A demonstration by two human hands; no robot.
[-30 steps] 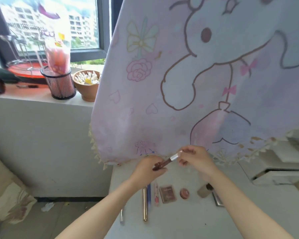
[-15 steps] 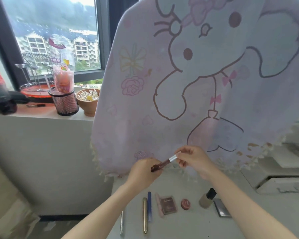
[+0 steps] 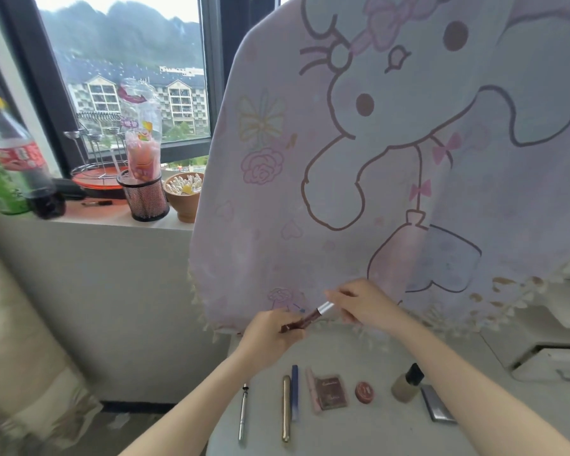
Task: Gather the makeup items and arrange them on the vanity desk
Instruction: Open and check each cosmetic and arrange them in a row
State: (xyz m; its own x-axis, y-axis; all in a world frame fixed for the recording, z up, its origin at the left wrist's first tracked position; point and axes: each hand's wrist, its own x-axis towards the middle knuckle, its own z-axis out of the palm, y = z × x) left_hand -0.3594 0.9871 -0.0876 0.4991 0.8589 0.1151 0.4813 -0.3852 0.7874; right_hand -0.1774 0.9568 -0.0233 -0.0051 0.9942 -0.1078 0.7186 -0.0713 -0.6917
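Observation:
Both hands hold a dark red lip gloss tube [image 3: 306,319] with a silver end above the white vanity desk [image 3: 392,432]. My left hand [image 3: 270,334] grips its dark lower end and my right hand [image 3: 364,306] pinches the silver end. Below them a row lies on the desk: a thin silver pen-like stick [image 3: 243,413], a gold tube [image 3: 286,408], a blue pencil [image 3: 294,391], a pink-edged brown palette [image 3: 329,391], a small round red pot [image 3: 364,392], a foundation bottle [image 3: 407,383] with a black cap and a grey compact [image 3: 436,408].
A pink cloth with a cartoon rabbit [image 3: 392,159] hangs over the back of the desk. The windowsill at left carries a mesh cup [image 3: 143,199], a bowl of cotton swabs [image 3: 184,194], a cola bottle [image 3: 23,159] and a red tray [image 3: 99,179]. White drawers [image 3: 553,357] stand at right.
The view has tilted upward, showing more of the window and sill. Both hands keep holding the lip gloss tube in about the same pose above the desk.

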